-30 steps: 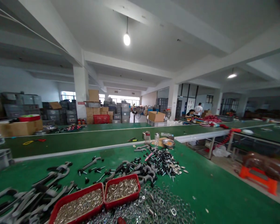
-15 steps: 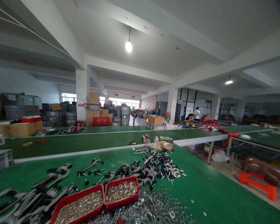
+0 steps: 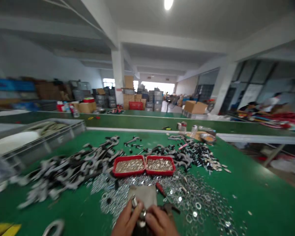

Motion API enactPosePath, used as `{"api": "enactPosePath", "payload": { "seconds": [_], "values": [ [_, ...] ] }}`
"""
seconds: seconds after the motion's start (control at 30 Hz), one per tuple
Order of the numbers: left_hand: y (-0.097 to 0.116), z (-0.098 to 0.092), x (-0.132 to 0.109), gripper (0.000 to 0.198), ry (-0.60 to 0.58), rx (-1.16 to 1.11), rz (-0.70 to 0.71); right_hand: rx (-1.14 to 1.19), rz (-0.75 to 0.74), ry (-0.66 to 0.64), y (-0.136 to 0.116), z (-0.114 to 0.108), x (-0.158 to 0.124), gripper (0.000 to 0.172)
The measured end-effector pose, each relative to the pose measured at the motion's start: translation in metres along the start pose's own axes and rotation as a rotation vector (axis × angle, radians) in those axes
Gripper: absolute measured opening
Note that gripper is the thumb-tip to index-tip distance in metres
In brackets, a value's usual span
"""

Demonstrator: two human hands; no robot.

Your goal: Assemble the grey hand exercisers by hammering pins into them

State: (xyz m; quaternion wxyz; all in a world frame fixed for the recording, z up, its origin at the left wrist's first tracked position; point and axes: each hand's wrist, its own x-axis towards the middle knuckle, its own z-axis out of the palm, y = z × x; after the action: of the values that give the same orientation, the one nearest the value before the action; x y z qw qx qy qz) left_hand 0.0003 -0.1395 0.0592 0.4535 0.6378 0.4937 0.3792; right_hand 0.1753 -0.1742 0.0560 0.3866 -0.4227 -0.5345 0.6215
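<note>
At the near side of the flat grey square pad (image 3: 145, 195), our left hand (image 3: 127, 219) and right hand (image 3: 160, 221) pinch a small shiny metal part (image 3: 143, 215) between them; blur hides its exact form. For good control, we should brace it with both thumbs and avoid the loose silver metal rings (image 3: 198, 203) right of the pad.

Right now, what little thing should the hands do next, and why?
Maybe lower the shiny metal piece onto the grey pad. The left hand seems to pinch it at the pad's near edge, and the right hand is close beside. Loose washers litter the tabletop nearby, so the flat pad looks like a steadier spot. Blur hides the piece's exact shape.
</note>
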Motion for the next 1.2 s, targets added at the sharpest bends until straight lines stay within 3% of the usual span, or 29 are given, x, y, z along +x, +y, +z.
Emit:
{"api": "enactPosePath", "payload": {
  "seconds": [0.07, 0.1, 0.17, 0.23, 0.3, 0.37, 0.43, 0.53, 0.63, 0.67, 0.73, 0.83, 0.9, 0.97, 1.03, 1.2],
  "values": [
    [-0.011, -0.001, 0.003, 0.034, -0.087, -0.015, 0.057, 0.138, 0.075, 0.102, 0.020, 0.011, 0.009, 0.048],
    [-0.016, -0.002, 0.005, 0.034, -0.111, -0.006, 0.104, 0.225, 0.160, 0.086, 0.029, 0.014, 0.011, 0.054],
    [-0.025, -0.003, 0.008, 0.031, -0.136, 0.000, 0.162, 0.340, 0.353, -0.050, 0.042, 0.016, 0.014, 0.064],
    [-0.033, -0.003, 0.010, 0.027, -0.113, -0.035, 0.141, 0.241, 0.428, -0.122, 0.047, 0.012, 0.015, 0.074],
    [-0.040, -0.001, 0.010, 0.026, -0.078, -0.096, 0.083, -0.083, 0.302, -0.013, 0.046, 0.004, 0.015, 0.076],
    [-0.046, 0.000, 0.010, 0.027, -0.042, -0.128, 0.032, -0.443, 0.116, 0.159, 0.042, -0.002, 0.015, 0.062],
    [-0.050, 0.000, 0.009, 0.027, -0.033, -0.122, 0.019, -0.643, -0.024, 0.294, 0.039, -0.002, 0.015, 0.051],
    [-0.049, -0.004, 0.007, 0.027, -0.103, -0.082, 0.082, -0.460, 0.079, 0.225, 0.039, 0.008, 0.015, 0.049],
    [-0.048, -0.010, 0.005, 0.027, -0.193, -0.043, 0.151, -0.156, 0.371, -0.021, 0.042, 0.020, 0.016, 0.075],
    [-0.048, -0.012, 0.005, 0.027, -0.201, -0.033, 0.155, -0.121, 0.408, -0.062, 0.042, 0.022, 0.016, 0.081],
    [-0.050, -0.013, 0.006, 0.027, -0.178, -0.028, 0.126, -0.190, 0.317, -0.007, 0.042, 0.020, 0.016, 0.075],
    [-0.051, -0.013, 0.006, 0.027, -0.120, -0.031, 0.081, -0.376, 0.066, 0.187, 0.042, 0.014, 0.016, 0.048],
    [-0.048, -0.014, 0.005, 0.025, -0.139, -0.030, 0.134, -0.276, 0.158, 0.073, 0.047, 0.014, 0.014, 0.049],
    [-0.046, -0.017, 0.004, 0.023, -0.214, -0.008, 0.220, -0.116, 0.321, -0.118, 0.052, 0.015, 0.013, 0.068],
    [-0.046, -0.019, 0.003, 0.022, -0.276, 0.036, 0.253, -0.063, 0.386, -0.185, 0.055, 0.016, 0.013, 0.079],
    [-0.053, -0.014, 0.003, 0.024, -0.119, 0.022, 0.105, -0.524, 0.040, 0.209, 0.045, 0.014, 0.012, 0.052]
  ]
}}
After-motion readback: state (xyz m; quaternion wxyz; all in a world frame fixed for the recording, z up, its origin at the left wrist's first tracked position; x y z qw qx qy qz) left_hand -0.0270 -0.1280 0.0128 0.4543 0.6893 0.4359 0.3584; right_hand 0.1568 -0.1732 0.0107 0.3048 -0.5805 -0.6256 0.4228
